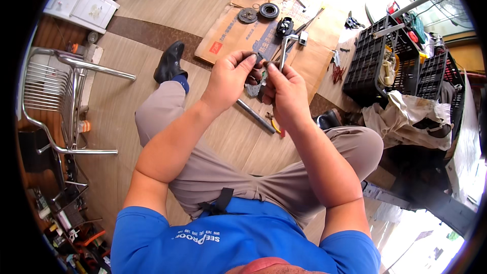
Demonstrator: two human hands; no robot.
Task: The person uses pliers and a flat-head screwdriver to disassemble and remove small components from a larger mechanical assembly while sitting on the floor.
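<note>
Pinching a small dark metal part (259, 61) at centre frame, slightly above the middle, both hands meeting fingertip to fingertip over the lap. Left hand (228, 78) closed in a pinch, thumb and forefinger pressed on the part's left end; right hand (286, 91) likewise pressed together on its right end, thumb uppermost. Part too small and too covered to tell its exact shape, though seemingly lying roughly left to right between the two grips, neither hand clearly nearer than the other. Directly behind the fingertips, higher in the frame, a flattened cardboard sheet (231, 33) spread on the wooden floor (152, 0), carrying two dark round discs (258, 12), a black block-like piece (284, 26) and a bent metal wrench (287, 45). Just below the hands, a grey metal rod (255, 115) lying diagonally on the floor between the knees, near a red-and-yellow-handled tool (277, 128) partly hidden by the right wrist. At upper right, black plastic crates (370, 61) with cloth heaped below them; at left, a metal-framed chair (61, 101); a black shoe (170, 61) upper left of the hands.
</note>
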